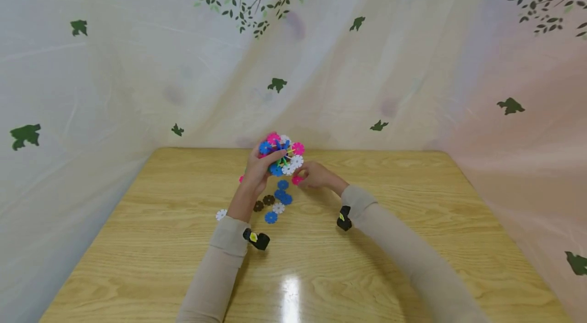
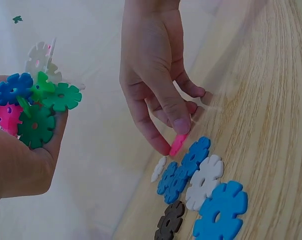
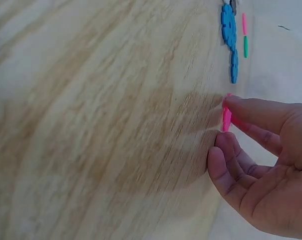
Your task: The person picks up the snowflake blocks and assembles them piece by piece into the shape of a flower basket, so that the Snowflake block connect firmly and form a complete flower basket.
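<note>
My left hand (image 1: 259,167) grips a ball-like cluster of interlocked snowflake discs (image 1: 288,162) in pink, blue, white and green, raised over the far part of the table. Close by on the right, my right hand (image 1: 316,175) pinches a pink snowflake disc (image 2: 177,145) between thumb and index finger at the tabletop. In the right wrist view the same pink disc (image 3: 226,114) stands nearly edge-on to the camera, its far side hidden by the fingers. Loose blue discs (image 1: 282,194) lie just below the cluster, with a white disc (image 1: 278,208) beside them.
Two dark brown discs (image 1: 263,203) and another blue disc (image 1: 271,217) lie nearer on the wooden table (image 1: 412,241). Left of my left forearm is a white disc (image 1: 221,214). A pale curtain (image 1: 321,83) with leaf prints hangs behind the table's far edge.
</note>
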Demonstrator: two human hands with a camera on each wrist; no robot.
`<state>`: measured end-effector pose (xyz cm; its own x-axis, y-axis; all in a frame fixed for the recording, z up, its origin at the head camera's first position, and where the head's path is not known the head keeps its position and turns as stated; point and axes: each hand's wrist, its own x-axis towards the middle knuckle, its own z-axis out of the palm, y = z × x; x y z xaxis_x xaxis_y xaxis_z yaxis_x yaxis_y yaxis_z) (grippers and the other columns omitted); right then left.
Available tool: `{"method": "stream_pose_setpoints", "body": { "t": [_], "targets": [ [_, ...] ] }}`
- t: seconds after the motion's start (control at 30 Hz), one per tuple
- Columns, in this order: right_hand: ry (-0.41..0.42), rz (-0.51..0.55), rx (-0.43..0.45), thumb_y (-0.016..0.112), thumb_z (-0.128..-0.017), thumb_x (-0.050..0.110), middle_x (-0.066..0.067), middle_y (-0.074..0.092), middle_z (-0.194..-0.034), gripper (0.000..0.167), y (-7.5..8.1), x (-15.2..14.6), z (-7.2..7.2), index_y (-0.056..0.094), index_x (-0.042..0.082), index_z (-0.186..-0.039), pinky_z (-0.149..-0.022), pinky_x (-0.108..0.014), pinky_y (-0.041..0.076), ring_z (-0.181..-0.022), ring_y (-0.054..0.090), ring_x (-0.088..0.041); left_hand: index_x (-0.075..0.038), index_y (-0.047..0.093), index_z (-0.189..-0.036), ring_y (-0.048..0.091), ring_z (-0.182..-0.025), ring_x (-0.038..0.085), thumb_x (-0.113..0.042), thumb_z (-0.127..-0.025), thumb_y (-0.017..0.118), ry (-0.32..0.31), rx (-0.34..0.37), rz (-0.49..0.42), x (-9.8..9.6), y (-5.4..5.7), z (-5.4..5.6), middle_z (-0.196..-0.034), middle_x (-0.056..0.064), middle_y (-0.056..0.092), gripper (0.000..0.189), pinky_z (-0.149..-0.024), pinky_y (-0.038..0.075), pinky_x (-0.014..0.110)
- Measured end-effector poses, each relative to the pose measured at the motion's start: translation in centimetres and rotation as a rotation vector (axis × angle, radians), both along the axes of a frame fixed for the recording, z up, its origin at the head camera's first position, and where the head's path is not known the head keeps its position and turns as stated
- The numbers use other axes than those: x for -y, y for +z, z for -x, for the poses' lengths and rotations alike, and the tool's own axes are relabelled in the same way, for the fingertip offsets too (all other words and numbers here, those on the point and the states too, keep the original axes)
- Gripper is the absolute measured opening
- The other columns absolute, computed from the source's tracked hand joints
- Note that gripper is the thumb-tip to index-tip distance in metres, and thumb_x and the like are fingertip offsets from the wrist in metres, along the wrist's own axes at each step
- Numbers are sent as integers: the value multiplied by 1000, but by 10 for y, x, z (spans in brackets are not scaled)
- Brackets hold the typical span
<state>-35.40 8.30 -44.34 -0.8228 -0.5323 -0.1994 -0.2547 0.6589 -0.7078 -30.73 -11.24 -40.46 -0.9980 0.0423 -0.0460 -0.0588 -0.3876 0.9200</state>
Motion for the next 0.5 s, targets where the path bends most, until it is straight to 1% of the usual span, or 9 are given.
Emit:
{"method": "stream_pose_setpoints", "body": {
  "t": [0.07,0.17,0.3,0.43,0.5],
  "targets": [
    [16,-22,-16,75,-88,3,-2,57,-71,32,2,0,0,69,0,-120,-50,-18,40,-54,47,-7,-23,48,-151,61,-110,24,-5,-93,72,3,4,6,0,0,0,-145,14,47,65,-74,62,26],
    [42,-31,-17,77,-86,2,-3,60,-79,29,4,-1,0,70,0,-114,-54,-18,43,-61,50,-8,-25,49,-150,62,-108,22,-6,-93,72,8,14,23,0,0,0,-145,13,47,64,-74,62,26],
    [120,-35,-8,79,-81,-2,-9,65,-88,24,7,-6,2,70,-2,-104,-61,-19,47,-73,55,-11,-26,50,-149,63,-105,21,-7,-92,72,8,15,30,-1,-1,0,-145,13,47,64,-72,62,26],
    [213,-47,44,79,-78,-8,-10,67,-88,24,12,-13,3,69,-3,-100,-65,-21,50,-77,57,-12,-26,51,-149,63,-103,21,-7,-92,73,6,7,28,0,-3,0,-144,13,47,64,-70,62,27],
    [234,-61,90,78,-78,-9,-7,67,-87,24,16,-17,3,70,-2,-100,-66,-22,51,-76,57,-12,-26,51,-148,63,-104,22,-7,-92,73,4,6,29,0,-4,1,-145,13,47,63,-70,62,26]
  ]
}}
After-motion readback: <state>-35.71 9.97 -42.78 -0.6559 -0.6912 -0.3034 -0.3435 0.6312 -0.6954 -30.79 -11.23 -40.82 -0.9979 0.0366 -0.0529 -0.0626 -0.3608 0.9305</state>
